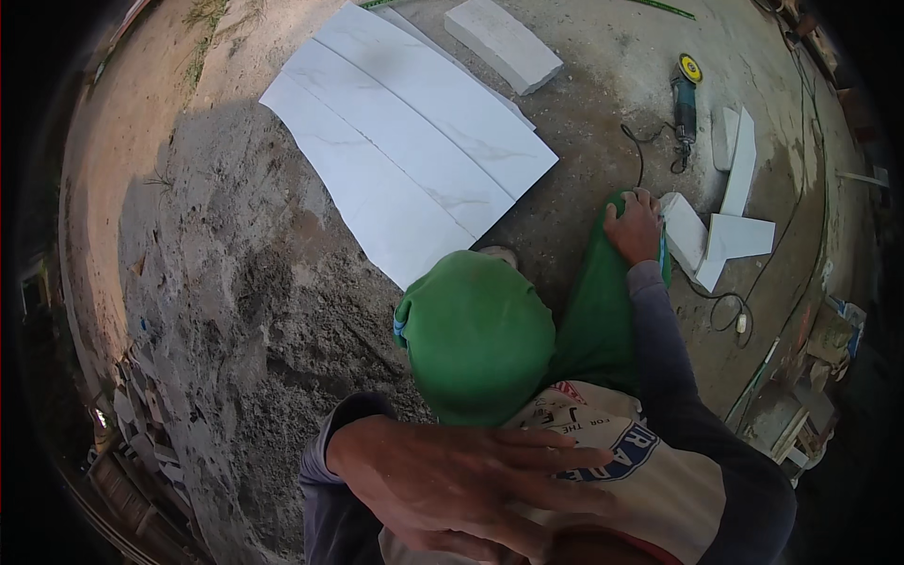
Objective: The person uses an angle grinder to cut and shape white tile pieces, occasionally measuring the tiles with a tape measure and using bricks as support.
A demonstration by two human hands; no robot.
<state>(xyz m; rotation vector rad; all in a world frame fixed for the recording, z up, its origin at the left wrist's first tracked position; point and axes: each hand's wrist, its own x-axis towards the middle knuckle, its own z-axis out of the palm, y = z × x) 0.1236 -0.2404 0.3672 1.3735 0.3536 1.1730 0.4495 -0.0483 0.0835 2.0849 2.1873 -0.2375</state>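
My left hand (pixel 452 485) is open across the front of my printed shirt (pixel 659 471), fingers spread. My right hand (pixel 633 226) is curled over the top of my right knee (pixel 603 273), which is in green trousers. My bent left knee (pixel 476 330) fills the middle. Just ahead of it lie large white veined tiles (pixel 395 132), stacked askew, with long straight lines across the top one. An angle grinder (pixel 685 108) with a yellow disc lies beyond my right hand, near white tile offcuts (pixel 739 240) and pale blocks (pixel 683 221).
A pale block (pixel 504 47) lies behind the tiles. Dark cables (pixel 730 311) run along the concrete on the right. Rough grey sand or mortar (pixel 235 330) spreads at the left. Broken pieces (pixel 141 424) are piled at the lower left, and assorted debris (pixel 805 405) sits at the far right.
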